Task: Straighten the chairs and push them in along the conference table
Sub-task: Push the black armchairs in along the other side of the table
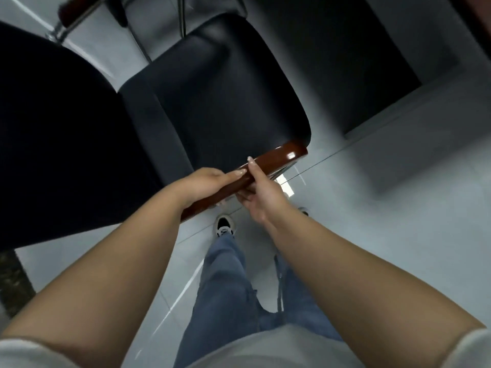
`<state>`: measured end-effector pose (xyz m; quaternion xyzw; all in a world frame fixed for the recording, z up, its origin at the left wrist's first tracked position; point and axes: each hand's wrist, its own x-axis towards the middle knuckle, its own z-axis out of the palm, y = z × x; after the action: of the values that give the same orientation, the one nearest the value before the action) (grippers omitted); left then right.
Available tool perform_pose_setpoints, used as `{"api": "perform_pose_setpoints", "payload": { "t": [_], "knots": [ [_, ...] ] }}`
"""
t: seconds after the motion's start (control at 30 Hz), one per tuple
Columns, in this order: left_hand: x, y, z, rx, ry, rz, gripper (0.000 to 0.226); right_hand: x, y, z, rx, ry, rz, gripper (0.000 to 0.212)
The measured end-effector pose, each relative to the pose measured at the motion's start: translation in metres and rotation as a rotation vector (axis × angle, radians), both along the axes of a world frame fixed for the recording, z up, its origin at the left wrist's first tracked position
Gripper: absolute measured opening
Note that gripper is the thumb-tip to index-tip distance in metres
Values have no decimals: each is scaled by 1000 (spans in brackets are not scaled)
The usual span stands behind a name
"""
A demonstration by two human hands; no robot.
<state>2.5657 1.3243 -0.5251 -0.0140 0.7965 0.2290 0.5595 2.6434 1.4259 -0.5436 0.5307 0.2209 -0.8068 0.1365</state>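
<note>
A black leather chair (218, 96) with chrome legs fills the upper middle of the head view, its dark backrest (58, 134) at the left. Its near armrest (276, 158) is glossy brown wood and slants from lower left to upper right. My left hand (204, 181) lies over the armrest's middle with its fingers wrapped along the top. My right hand (263, 192) grips the same armrest from the outer side, thumb on top and fingers curled beneath. The far armrest (77, 9) shows at the top left.
A dark table base or panel (372, 62) stands at the upper right, beyond the chair. Pale glossy floor tiles (398, 208) spread to the right and below. My legs in jeans and a sneaker (225, 225) stand just behind the armrest.
</note>
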Motion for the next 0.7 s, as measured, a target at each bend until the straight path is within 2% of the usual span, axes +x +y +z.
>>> {"api": "perform_pose_setpoints", "payload": {
  "t": [0.2,0.3,0.43,0.57,0.63,0.7],
  "knots": [
    [20,75,6,34,28,142,61,2,83,9,68,-2,174,33],
    [40,105,-4,37,-6,171,65,19,113,5,99,-40,192,40],
    [62,126,-19,29,-50,166,57,42,137,-9,88,-44,221,45],
    [73,131,-19,27,32,212,55,44,141,-10,86,-38,213,45],
    [82,130,-11,27,81,257,52,47,137,-5,104,-35,205,36],
    [89,133,-4,28,155,332,45,47,138,-5,243,-96,299,30]
  ]
}}
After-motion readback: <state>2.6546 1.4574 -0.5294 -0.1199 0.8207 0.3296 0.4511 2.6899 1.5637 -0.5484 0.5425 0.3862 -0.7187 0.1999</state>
